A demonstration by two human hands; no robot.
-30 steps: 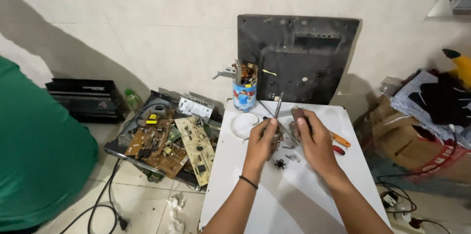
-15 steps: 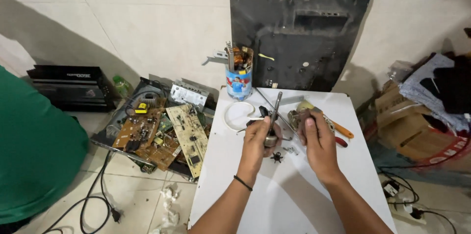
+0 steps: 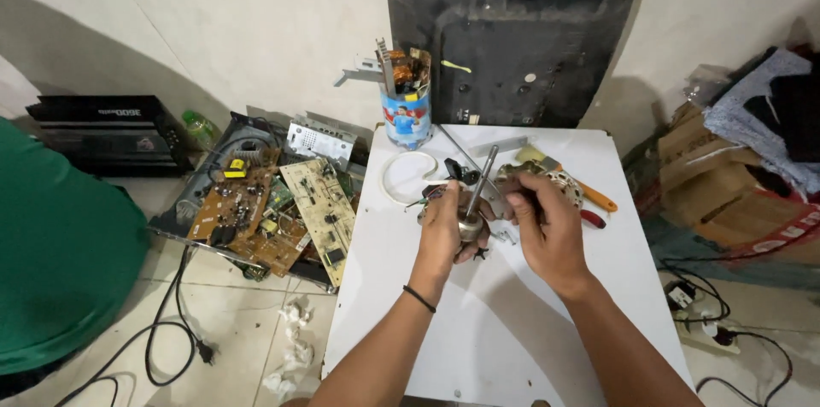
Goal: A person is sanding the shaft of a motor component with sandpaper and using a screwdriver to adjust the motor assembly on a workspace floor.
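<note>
Two hands working together: left hand (image 3: 446,232) gripping a motor rotor (image 3: 472,215), right hand (image 3: 547,232) pinching beside it. Tool-stuffed cup (image 3: 406,115) sitting beyond them, bare white table (image 3: 504,330) stretching toward me.

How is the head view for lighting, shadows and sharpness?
Head view: even, soft light with no glare on the white table; arms cast faint shadows there; left hand, right hand and the metal shaft are reasonably sharp; edges bend slightly.

Tool cup (image 3: 406,117) on table (image 3: 512,322); circuit boards (image 3: 273,210) lie left.
</note>
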